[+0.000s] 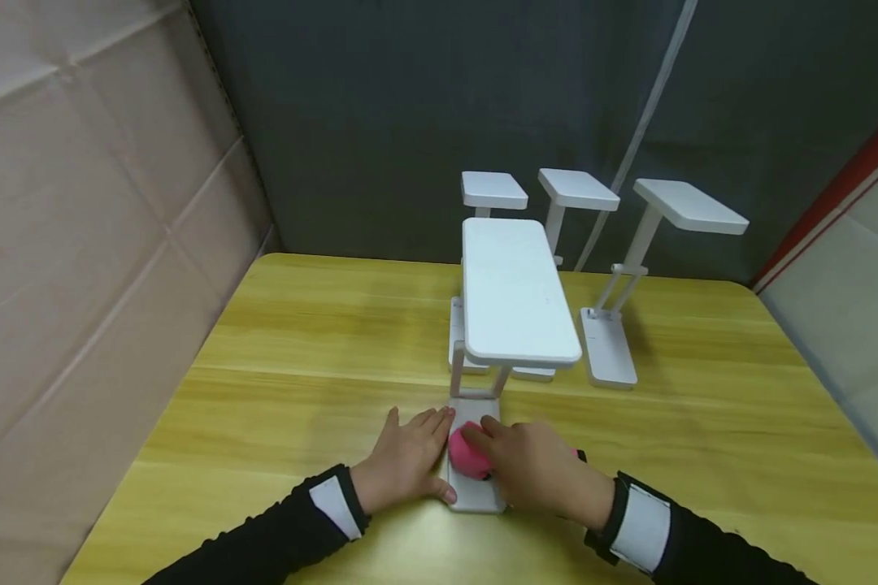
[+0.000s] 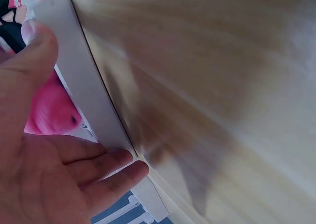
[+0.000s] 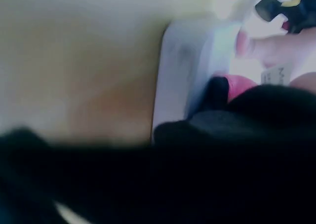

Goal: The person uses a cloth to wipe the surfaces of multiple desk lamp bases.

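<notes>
A white folding desk lamp stands at the table's middle, its flat head raised over a slim base. My left hand rests along the base's left edge, fingers extended and thumb near the front corner. My right hand holds a bright pink, soft-looking thing against the top of the base. Seen from the left wrist, the pink thing is rounded with a small dark spot. In the right wrist view a printed white tag lies beside the pink; dark blur hides most of that hand.
Behind stand more white lamps of the same kind: one at the back left, one in the middle and one at the right. The yellow wooden table ends at a dark curtain. Pale panels flank both sides.
</notes>
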The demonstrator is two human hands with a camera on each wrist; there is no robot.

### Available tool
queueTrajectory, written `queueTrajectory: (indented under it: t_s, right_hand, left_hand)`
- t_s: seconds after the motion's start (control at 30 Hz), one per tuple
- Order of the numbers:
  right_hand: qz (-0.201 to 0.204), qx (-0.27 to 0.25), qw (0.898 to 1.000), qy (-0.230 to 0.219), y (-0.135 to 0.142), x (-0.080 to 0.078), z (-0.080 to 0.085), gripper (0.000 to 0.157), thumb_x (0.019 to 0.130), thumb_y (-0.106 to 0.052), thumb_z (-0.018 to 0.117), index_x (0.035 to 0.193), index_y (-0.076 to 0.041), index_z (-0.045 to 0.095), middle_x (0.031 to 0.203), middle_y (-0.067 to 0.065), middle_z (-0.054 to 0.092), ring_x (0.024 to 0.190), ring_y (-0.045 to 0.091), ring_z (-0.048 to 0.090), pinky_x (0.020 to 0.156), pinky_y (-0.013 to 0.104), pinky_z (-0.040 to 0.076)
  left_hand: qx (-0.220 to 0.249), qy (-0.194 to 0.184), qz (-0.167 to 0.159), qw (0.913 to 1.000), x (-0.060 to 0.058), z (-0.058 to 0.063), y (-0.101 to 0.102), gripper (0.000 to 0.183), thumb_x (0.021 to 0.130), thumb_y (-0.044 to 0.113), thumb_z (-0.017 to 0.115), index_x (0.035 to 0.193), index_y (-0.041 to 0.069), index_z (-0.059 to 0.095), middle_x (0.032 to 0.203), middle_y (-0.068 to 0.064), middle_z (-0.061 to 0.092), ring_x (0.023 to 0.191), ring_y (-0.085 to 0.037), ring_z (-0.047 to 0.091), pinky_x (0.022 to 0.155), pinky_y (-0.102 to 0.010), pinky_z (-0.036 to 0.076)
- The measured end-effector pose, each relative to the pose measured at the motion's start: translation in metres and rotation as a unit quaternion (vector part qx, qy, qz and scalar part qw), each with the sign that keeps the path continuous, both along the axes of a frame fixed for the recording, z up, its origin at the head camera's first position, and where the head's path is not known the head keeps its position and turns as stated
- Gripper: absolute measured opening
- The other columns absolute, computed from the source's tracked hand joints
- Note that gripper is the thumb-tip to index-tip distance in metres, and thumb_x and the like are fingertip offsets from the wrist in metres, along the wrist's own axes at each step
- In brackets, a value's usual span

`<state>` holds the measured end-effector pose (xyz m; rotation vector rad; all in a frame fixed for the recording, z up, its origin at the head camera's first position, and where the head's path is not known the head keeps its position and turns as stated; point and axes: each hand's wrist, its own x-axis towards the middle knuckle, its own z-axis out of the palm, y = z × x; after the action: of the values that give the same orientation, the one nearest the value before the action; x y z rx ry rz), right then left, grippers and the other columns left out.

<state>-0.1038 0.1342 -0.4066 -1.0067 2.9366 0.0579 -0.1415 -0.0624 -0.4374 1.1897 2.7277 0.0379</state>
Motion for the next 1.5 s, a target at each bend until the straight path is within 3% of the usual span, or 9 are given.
queueTrajectory:
  t_s: [0.2, 0.37, 0.53, 0.6, 0.7, 0.8, 0.93, 1.13, 1.5]
  right_hand:
    - [0.057, -0.056, 0.996, -0.031, -0.001, 0.016, 0.002, 0.05, 0.071, -0.015, 0.062, 0.12, -0.017, 0.053, 0.093, -0.001, 0.058, 0.051, 0.004, 0.038, 0.043, 0.023, 0.038]
    - [0.069, -0.083, 0.99, -0.088, 0.002, 0.021, 0.006, 0.05, 0.072, -0.012, 0.059, 0.12, -0.022, 0.054, 0.099, -0.001, 0.059, 0.055, 0.003, 0.041, 0.046, 0.021, 0.038]
    - [0.11, -0.133, 0.97, -0.173, 0.017, 0.016, 0.008, 0.05, 0.074, -0.016, 0.06, 0.123, -0.026, 0.052, 0.107, -0.003, 0.058, 0.072, 0.003, 0.051, 0.057, 0.021, 0.044]
    - [0.085, -0.164, 0.963, -0.195, 0.027, 0.009, 0.01, 0.047, 0.077, -0.018, 0.06, 0.123, -0.024, 0.051, 0.107, -0.005, 0.057, 0.076, 0.003, 0.051, 0.06, 0.022, 0.044]
    - [-0.016, -0.186, 0.97, -0.154, 0.041, -0.007, 0.009, 0.048, 0.078, -0.018, 0.061, 0.125, -0.019, 0.05, 0.1, -0.004, 0.055, 0.067, 0.004, 0.047, 0.056, 0.024, 0.042]
    - [-0.125, -0.143, 0.979, -0.07, 0.052, -0.02, 0.001, 0.052, 0.076, -0.017, 0.063, 0.126, -0.012, 0.047, 0.098, 0.006, 0.055, 0.054, 0.007, 0.043, 0.046, 0.025, 0.039]
    - [-0.189, -0.07, 0.979, 0.001, 0.05, -0.026, -0.016, 0.053, 0.074, -0.018, 0.064, 0.122, -0.005, 0.047, 0.101, 0.02, 0.055, 0.043, 0.012, 0.038, 0.034, 0.027, 0.031]
    - [-0.159, -0.033, 0.986, 0.037, 0.034, -0.025, -0.023, 0.042, 0.073, -0.014, 0.06, 0.112, -0.003, 0.051, 0.084, 0.011, 0.051, 0.044, 0.013, 0.036, 0.035, 0.029, 0.03]
    - [-0.05, 0.013, 0.999, -0.012, 0.033, 0.002, -0.009, 0.051, 0.066, -0.017, 0.068, 0.115, -0.011, 0.056, 0.087, 0.004, 0.053, 0.046, 0.011, 0.035, 0.04, 0.027, 0.035]
  left_hand:
    - [0.005, 0.018, -0.002, 0.9998, -0.004, -0.001, -0.006, 0.106, 0.063, 0.069, 0.061, 0.137, 0.002, 0.027, 0.14, -0.011, 0.035, 0.124, -0.025, 0.037, 0.09, -0.064, 0.032]
    - [0.006, 0.015, 0.001, 0.9999, -0.006, -0.002, -0.008, 0.108, 0.062, 0.071, 0.06, 0.137, 0.002, 0.027, 0.14, -0.013, 0.035, 0.124, -0.026, 0.037, 0.09, -0.065, 0.031]
    - [0.012, 0.008, 0.006, 0.9999, -0.008, -0.002, -0.009, 0.11, 0.06, 0.072, 0.058, 0.138, 0.002, 0.026, 0.139, -0.014, 0.036, 0.123, -0.027, 0.037, 0.09, -0.065, 0.031]
    - [0.015, 0.005, 0.008, 0.9998, -0.008, -0.003, -0.009, 0.11, 0.06, 0.072, 0.059, 0.138, 0.002, 0.026, 0.139, -0.014, 0.036, 0.123, -0.027, 0.037, 0.09, -0.066, 0.031]
    - [0.019, -0.004, 0.014, 0.9997, -0.008, -0.002, -0.01, 0.109, 0.06, 0.071, 0.06, 0.138, 0.002, 0.025, 0.139, -0.014, 0.035, 0.124, -0.027, 0.037, 0.09, -0.066, 0.029]
    - [0.025, -0.013, 0.014, 0.9995, -0.007, -0.002, -0.011, 0.11, 0.06, 0.071, 0.06, 0.138, 0.002, 0.025, 0.14, -0.014, 0.034, 0.124, -0.028, 0.037, 0.09, -0.067, 0.028]
    - [0.026, -0.019, 0.008, 0.9995, -0.004, -0.001, -0.01, 0.11, 0.06, 0.071, 0.059, 0.138, 0.002, 0.024, 0.14, -0.014, 0.033, 0.123, -0.028, 0.037, 0.091, -0.067, 0.028]
    - [0.029, -0.018, 0.003, 0.9994, 0.0, 0.002, -0.008, 0.109, 0.06, 0.07, 0.061, 0.138, 0.002, 0.025, 0.14, -0.014, 0.034, 0.123, -0.027, 0.037, 0.092, -0.067, 0.027]
    - [0.035, -0.028, 0.011, 0.9989, -0.001, 0.003, -0.011, 0.109, 0.06, 0.068, 0.063, 0.137, 0.001, 0.026, 0.139, -0.015, 0.034, 0.124, -0.029, 0.037, 0.092, -0.067, 0.026]
